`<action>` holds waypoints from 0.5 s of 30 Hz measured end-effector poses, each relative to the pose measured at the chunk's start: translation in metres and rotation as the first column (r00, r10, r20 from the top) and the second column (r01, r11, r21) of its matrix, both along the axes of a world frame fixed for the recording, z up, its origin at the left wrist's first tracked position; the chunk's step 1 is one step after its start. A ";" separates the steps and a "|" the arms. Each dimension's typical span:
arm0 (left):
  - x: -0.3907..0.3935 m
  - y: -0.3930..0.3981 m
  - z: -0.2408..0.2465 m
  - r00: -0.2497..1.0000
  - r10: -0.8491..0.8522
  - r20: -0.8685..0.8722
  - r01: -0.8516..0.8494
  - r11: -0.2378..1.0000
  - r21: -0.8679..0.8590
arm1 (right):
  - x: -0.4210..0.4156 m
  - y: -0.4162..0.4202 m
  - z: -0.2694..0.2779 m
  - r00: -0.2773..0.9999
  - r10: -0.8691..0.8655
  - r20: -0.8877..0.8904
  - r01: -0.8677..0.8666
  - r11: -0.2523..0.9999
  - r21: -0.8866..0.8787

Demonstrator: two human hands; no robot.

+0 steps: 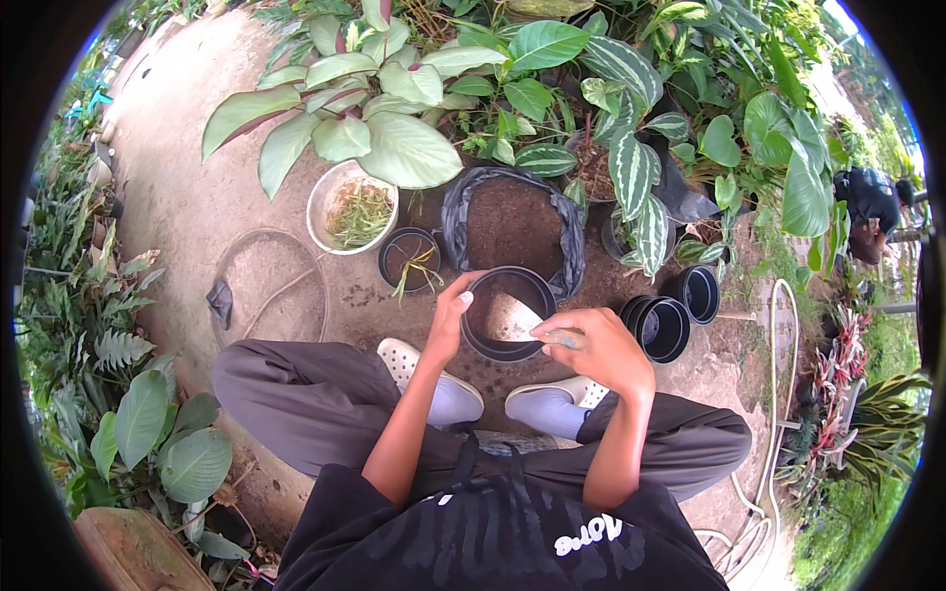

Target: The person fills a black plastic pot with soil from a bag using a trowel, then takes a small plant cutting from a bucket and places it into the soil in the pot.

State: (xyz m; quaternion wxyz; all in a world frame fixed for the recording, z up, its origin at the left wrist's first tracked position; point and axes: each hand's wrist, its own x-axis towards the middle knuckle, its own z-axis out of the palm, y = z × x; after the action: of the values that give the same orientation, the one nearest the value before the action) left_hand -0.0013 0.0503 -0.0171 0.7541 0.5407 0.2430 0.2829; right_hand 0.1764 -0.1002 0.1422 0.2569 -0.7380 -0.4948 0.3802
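Note:
My left hand [448, 318] grips the left rim of a round black plastic plant pot [547, 292]. In my right hand [595, 347] is the handle of a trowel, whose pale blade [510, 318] reaches inside that pot. Brown soil shows in the pot beside the blade. Just beyond stands a black plastic bag [452, 221] with its rim rolled down, filled with dark soil [515, 221]. A small black pot [383, 260] with a yellowing seedling is to the left of the bag. Behind it a white bucket [316, 221] holds green and dry plant cuttings.
Several empty black pots [656, 329] stand at the right. Leafy potted plants [414, 140] crowd the far side. A wire hoop [324, 295] and a black plastic scrap [219, 303] lie on the left. A pale hose [776, 414] runs at the right, with another person [872, 207] beyond.

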 end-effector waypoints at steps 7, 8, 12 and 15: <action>0.003 -0.001 0.002 0.993 0.117 -0.017 -0.116 0.992 0.040 | -0.001 -0.004 0.002 0.999 -0.009 0.040 0.006 0.997 0.081; 0.002 -0.002 0.002 0.994 0.110 -0.014 -0.109 0.993 0.041 | 0.000 -0.002 0.000 0.999 -0.004 0.040 0.000 0.994 0.108; 0.001 -0.003 0.001 0.996 0.094 0.000 -0.094 0.995 0.020 | -0.003 0.007 -0.009 0.997 -0.045 0.068 0.035 0.990 0.137; 0.000 -0.001 -0.002 0.995 0.097 -0.023 -0.096 0.994 0.050 | -0.004 0.006 -0.012 0.994 -0.089 0.070 0.083 0.993 0.085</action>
State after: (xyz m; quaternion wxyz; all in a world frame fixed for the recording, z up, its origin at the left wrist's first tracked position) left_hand -0.0011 0.0494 -0.0187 0.7230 0.5502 0.2713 0.3179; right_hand 0.1721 -0.0941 0.1301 0.2849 -0.7609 -0.4869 0.3206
